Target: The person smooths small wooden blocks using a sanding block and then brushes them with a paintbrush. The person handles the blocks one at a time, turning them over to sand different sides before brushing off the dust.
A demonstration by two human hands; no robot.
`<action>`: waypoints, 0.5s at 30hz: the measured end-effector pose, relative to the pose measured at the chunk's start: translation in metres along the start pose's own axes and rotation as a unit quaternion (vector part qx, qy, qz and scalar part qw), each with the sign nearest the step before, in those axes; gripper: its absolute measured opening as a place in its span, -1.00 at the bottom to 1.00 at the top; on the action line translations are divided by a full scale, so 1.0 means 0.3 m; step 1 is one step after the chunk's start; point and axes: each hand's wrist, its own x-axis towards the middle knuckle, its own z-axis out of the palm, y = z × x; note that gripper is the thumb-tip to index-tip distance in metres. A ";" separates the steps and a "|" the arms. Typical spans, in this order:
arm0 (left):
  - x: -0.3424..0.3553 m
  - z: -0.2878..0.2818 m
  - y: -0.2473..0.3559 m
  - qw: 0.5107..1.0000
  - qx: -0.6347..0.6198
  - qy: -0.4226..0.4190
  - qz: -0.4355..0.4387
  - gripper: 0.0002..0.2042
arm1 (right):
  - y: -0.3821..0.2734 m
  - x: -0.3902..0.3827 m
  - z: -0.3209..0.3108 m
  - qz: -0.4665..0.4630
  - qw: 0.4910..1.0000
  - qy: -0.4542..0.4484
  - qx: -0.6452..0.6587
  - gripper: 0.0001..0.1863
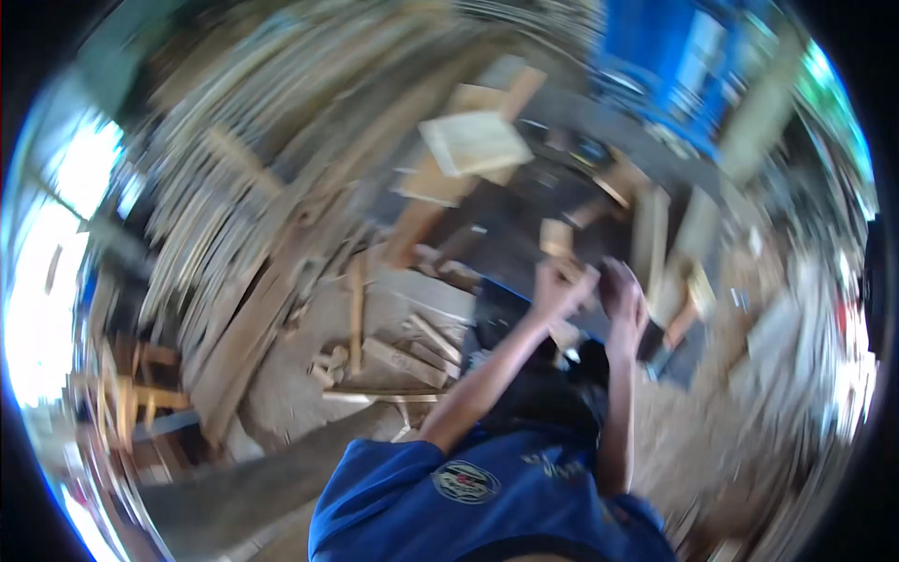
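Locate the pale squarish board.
The pale board lies near upper centre in the head view, beyond and left of the left hand, over browner wood.

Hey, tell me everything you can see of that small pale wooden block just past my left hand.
The small block looks like pale wood, roughly rectangular, with a light face showing. It appears just beyond your left grip, against a dark surface. Motion blur hides its grain and exact edges, and I can't tell whether the grip holds it or is merely near.

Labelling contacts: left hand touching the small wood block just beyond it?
Cannot tell: the head view shows left hand and wood block close together, but motion blur hides any contact or gap.
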 end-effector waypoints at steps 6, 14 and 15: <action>0.007 0.024 -0.049 0.990 -0.008 0.015 0.141 -0.82 | 0.148 -0.043 -0.024 0.082 0.990 -0.106 -0.048 -0.38; 0.025 0.015 -0.120 0.967 0.079 0.111 0.214 -0.73 | 0.035 -0.048 0.067 -0.172 0.884 -0.145 -0.410 -0.39; 0.027 0.031 -0.109 0.968 0.082 0.106 0.213 -0.73 | 0.051 -0.070 0.077 -0.153 0.949 -0.138 -0.239 -0.43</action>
